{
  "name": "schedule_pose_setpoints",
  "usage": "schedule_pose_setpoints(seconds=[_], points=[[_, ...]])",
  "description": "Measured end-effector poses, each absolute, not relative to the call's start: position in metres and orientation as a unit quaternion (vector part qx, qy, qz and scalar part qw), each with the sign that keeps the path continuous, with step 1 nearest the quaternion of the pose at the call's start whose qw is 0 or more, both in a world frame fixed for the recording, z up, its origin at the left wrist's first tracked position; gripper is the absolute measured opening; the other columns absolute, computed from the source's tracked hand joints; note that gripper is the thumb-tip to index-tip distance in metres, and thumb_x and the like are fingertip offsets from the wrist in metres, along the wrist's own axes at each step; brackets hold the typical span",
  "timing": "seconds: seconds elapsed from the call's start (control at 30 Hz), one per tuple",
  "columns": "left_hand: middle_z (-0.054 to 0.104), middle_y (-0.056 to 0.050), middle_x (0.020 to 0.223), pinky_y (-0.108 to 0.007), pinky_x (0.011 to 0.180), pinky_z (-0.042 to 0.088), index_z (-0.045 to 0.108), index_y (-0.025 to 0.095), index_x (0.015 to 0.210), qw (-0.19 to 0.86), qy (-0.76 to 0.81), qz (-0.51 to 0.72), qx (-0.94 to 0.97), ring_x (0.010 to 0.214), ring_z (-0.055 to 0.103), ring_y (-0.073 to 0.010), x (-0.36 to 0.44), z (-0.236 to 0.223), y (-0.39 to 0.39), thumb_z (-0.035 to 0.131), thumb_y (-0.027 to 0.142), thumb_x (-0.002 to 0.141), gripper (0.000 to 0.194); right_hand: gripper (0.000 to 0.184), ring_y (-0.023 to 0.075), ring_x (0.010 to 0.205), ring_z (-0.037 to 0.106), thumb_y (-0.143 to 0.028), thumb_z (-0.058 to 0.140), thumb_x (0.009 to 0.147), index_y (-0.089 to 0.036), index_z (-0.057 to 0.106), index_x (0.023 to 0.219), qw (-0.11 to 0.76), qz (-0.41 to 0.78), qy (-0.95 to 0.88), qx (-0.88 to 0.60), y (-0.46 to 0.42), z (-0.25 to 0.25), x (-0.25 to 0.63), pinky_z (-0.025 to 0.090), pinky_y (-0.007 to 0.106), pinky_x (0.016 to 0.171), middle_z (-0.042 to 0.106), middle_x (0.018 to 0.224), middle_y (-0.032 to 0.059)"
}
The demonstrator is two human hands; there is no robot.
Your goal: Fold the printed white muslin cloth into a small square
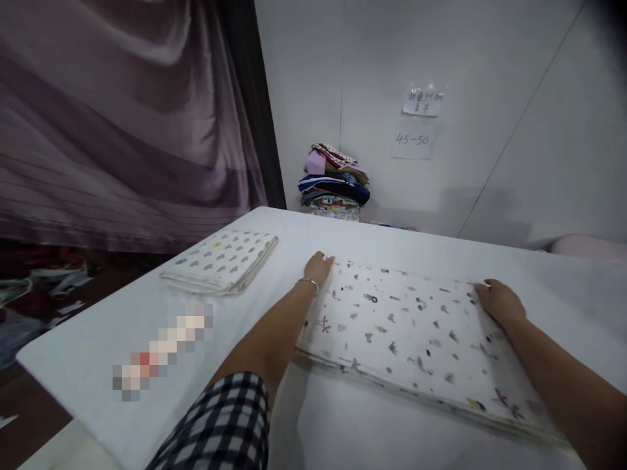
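A white folded cloth [401, 326] printed with small leaves, palms and other figures lies flat in front of me, its layered near edge facing me. At its far left corner is my left hand [318, 267], fingers closed on the edge. My right hand [502, 301] grips the far right corner, fingertips pinched there. Both forearms reach along the cloth's sides, and the right one covers part of its right edge. The undersides of my fingers are hidden.
Left on the white table [294, 225] lies another folded cloth [225, 258] with grey cloud-like prints. A pixelated long object [164, 349] is nearer me. Behind the table stand a stack of folded fabrics [336, 186] and a wall with paper notes [413, 140]. A purple curtain [122, 117] hangs left.
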State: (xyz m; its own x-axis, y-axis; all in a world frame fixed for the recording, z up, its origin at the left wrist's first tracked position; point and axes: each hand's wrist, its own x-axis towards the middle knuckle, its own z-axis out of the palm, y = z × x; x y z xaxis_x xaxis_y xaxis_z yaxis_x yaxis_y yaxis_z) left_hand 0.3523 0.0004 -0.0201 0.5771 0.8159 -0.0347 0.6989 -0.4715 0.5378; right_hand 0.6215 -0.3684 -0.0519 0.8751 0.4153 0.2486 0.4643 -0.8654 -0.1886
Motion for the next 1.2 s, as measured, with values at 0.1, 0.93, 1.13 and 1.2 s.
schedule_pose_setpoints(seconds=[0.1,0.93,1.13,1.2], points=[[0.061,-0.013,0.117,-0.027,0.082,0.042,0.052,0.014,0.116,0.271,0.448,0.086,0.848,0.106,0.058,-0.0223,0.335,-0.013,0.003,0.043,0.047,0.087,0.045,0.06,0.0344,0.113,0.05,-0.045,0.027,0.089,-0.003,0.051,0.124,0.107,-0.119,-0.253,-0.954,-0.377,-0.043,0.598,0.042,0.043,0.088,0.052,0.126,0.023],[0.063,-0.009,0.111,-0.026,0.077,0.041,0.052,0.017,0.115,0.286,0.409,0.087,0.862,0.099,0.06,-0.0212,0.218,-0.017,-0.07,0.054,0.053,0.079,0.051,0.059,0.027,0.137,0.021,-0.051,0.019,0.091,-0.02,0.038,0.137,0.031,-0.067,-0.437,-0.896,-0.413,-0.065,0.451,0.026,0.055,0.105,0.029,0.148,0.0097],[0.065,-0.008,0.105,-0.026,0.072,0.04,0.056,0.018,0.106,0.278,0.416,0.087,0.861,0.093,0.06,-0.0215,0.187,-0.013,-0.08,0.062,0.05,0.072,0.047,0.056,0.0272,0.136,0.025,-0.05,0.021,0.092,-0.021,0.039,0.137,0.046,-0.054,-0.449,-0.891,-0.421,-0.065,0.427,0.028,0.054,0.103,0.032,0.146,0.0092],[0.067,-0.006,0.097,-0.026,0.068,0.04,0.058,0.019,0.098,0.277,0.423,0.098,0.857,0.087,0.06,-0.0192,0.179,-0.01,-0.083,0.055,0.051,0.078,0.038,0.054,0.027,0.137,0.022,-0.047,0.021,0.093,-0.021,0.038,0.138,0.061,-0.095,-0.474,-0.873,-0.42,-0.06,0.417,0.026,0.055,0.104,0.032,0.147,0.0099]])
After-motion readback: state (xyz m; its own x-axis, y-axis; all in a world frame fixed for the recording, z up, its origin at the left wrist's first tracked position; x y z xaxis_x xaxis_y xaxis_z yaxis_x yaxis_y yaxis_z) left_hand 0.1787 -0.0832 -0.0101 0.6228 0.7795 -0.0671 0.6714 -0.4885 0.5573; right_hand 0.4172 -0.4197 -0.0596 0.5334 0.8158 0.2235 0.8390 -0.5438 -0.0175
